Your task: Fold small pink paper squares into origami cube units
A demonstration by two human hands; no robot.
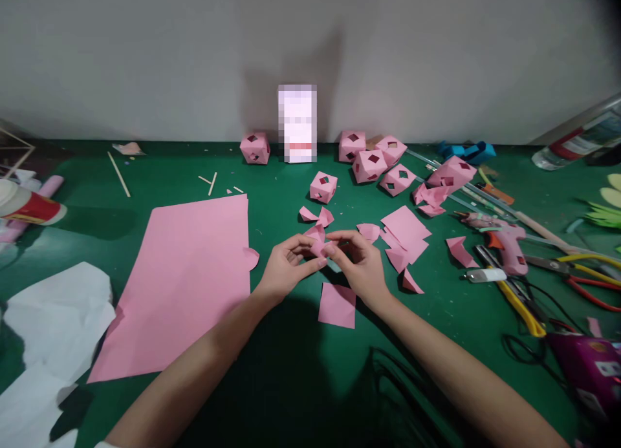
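A small folded piece of pink paper (pixel 317 248) is pinched between my left hand (pixel 285 267) and my right hand (pixel 363 266) over the middle of the green table. Both hands have their fingers closed on it, and they partly hide its shape. Just below lies a flat pink paper square (pixel 337 305). Beyond my fingertips are curled pink scraps (pixel 316 214) and a cube-like pink paper shape (pixel 323 187) with cut openings. To the right of my right hand sits a pile of pink squares (pixel 406 233).
A large pink sheet (pixel 194 286) covers the left side, with crumpled white paper (pixel 63 319) beyond it. More pink paper shapes (pixel 371 166) stand near the wall beside a phone (pixel 297 123). At right lie a glue gun (pixel 507 241), scissors (pixel 577 267) and a yellow cutter (pixel 521 306).
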